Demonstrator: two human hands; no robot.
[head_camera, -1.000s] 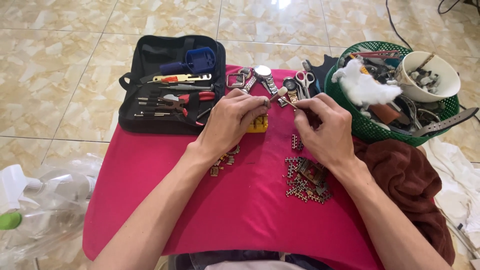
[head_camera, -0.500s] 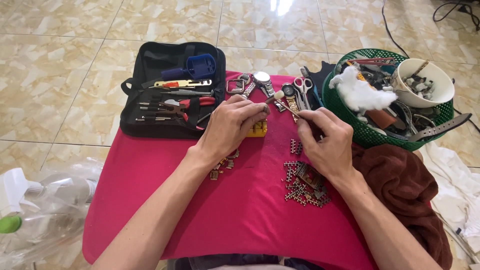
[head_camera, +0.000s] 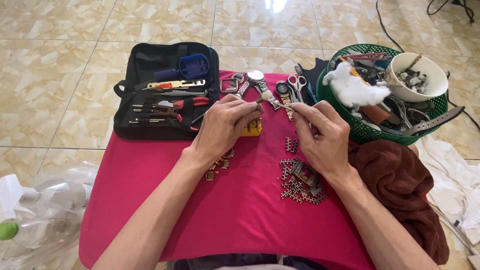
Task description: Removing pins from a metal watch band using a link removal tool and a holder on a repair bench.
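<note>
While the left hand pinched a small part I could not make out, the right hand gripped a thin brush between the fingertips. Its long axis ran sideways, bristles pointing at the left fingertips. Short, light strokes with the part held steady would likely serve best, above the yellow block.

Bright magenta-red cloth up front, black tool case with a blue holder far left, green mesh basket holding a white bowl far right, brown towel near right, beige marbled floor tiles.
</note>
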